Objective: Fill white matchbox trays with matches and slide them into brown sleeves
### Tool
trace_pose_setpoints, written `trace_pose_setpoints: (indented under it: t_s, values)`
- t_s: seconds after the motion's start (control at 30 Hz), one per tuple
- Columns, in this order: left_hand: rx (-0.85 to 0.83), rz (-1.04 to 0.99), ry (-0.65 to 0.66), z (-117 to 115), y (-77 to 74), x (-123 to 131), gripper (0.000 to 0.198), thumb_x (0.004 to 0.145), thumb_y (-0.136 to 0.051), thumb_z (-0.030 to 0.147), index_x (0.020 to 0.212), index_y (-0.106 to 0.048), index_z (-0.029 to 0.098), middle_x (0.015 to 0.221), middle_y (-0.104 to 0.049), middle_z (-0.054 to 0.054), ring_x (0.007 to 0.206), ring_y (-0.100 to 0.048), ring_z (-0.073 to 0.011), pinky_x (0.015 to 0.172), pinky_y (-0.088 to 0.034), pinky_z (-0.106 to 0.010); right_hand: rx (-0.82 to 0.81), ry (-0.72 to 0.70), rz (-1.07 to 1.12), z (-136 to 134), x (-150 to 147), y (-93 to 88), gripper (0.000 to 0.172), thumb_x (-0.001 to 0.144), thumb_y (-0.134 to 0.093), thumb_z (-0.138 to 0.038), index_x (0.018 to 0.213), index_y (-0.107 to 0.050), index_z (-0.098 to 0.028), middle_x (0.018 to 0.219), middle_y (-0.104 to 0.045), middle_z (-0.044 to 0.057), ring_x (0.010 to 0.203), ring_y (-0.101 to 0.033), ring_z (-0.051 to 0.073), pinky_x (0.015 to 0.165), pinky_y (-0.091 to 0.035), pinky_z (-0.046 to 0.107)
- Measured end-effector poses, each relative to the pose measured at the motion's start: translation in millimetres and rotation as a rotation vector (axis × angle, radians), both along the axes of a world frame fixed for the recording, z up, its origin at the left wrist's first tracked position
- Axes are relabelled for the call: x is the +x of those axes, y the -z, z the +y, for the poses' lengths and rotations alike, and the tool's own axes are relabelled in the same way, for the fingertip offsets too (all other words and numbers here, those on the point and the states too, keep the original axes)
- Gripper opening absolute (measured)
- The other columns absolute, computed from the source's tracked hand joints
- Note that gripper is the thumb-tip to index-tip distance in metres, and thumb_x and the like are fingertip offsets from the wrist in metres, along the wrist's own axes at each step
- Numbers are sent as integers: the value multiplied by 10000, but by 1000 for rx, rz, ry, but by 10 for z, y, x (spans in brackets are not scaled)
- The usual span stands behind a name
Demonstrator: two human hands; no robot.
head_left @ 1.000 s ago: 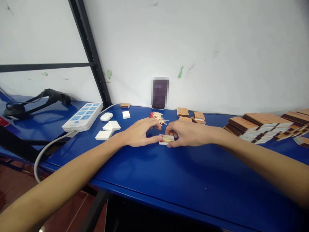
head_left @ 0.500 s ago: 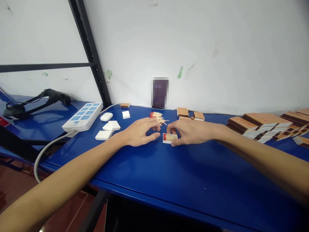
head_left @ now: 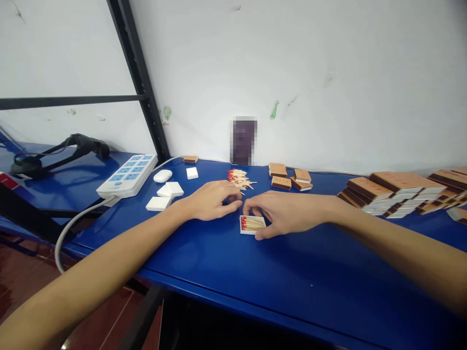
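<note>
A small white matchbox tray point(head_left: 252, 232) with red-headed matches point(head_left: 253, 223) inside lies on the blue table. My right hand point(head_left: 280, 214) holds it at its right end, fingers curved along the far side and thumb at the near corner. To the left, my left hand point(head_left: 213, 200) rests low over the table, fingers bent and thumb apart, holding nothing I can see. Just beyond its fingertips is a loose pile of matches point(head_left: 241, 180). Several white trays point(head_left: 158, 203) sit left of my left hand.
Several matchbox sleeves point(head_left: 280, 183) lie behind my right hand. Stacks of matchboxes point(head_left: 396, 182) stand at the right. On the left are a white power strip point(head_left: 127, 176) with a cable, a white oval case point(head_left: 162, 176) and a black headset point(head_left: 76, 146). A pixelated dark panel point(head_left: 243, 141) leans against the wall.
The filled tray has come nearer to me and slightly left, with my right hand moving along with it. My left hand has barely moved. The view has shifted slightly.
</note>
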State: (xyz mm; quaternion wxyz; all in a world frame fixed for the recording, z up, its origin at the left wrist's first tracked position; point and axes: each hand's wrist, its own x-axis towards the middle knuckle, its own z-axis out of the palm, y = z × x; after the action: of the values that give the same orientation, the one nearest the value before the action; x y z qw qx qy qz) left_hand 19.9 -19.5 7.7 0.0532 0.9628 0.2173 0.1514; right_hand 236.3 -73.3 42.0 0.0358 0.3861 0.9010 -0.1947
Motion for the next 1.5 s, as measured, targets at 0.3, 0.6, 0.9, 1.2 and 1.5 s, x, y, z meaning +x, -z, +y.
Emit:
trace_pose_setpoints:
  t_s: [0.3,0.6,0.9,1.2,1.5]
  values:
    - [-142,118,34,-52,-6,29,389,899,-486,487,691,-526,160,625,-532,21,570,-455,-108,591,-330,-259,-77,37,54,31,-12,44,542,732,-667,-498,1160,-510,-204,884,-590,29,731,-524,176,625,-372,282]
    - [-183,88,20,-46,11,43,423,883,-494,526,668,-514,163,621,-523,24,548,-433,-100,567,-322,-259,-83,53,106,24,-3,30,589,715,-665,-584,1149,-522,-211,892,-619,33,726,-543,175,607,-378,279]
    - [48,-17,-254,146,73,-45,225,892,-389,211,966,-599,181,804,-620,-19,697,-556,-157,645,-394,-286,382,344,368,343,98,281,226,873,-469,-353,833,-599,-173,641,-571,-1,559,-458,123,563,-300,262]
    - [95,47,-284,256,134,-103,355,906,-402,224,1223,-561,219,893,-601,-44,783,-580,-184,691,-436,-296,452,305,292,392,57,622,333,909,-457,-295,1163,-634,-176,735,-603,22,679,-537,164,613,-343,264]
    - [144,193,-243,234,121,-81,422,938,-343,243,1315,-530,277,904,-546,-51,764,-566,-186,670,-432,-293,468,251,221,382,28,591,349,926,-439,-328,1154,-680,-222,865,-651,54,763,-573,183,638,-371,275]
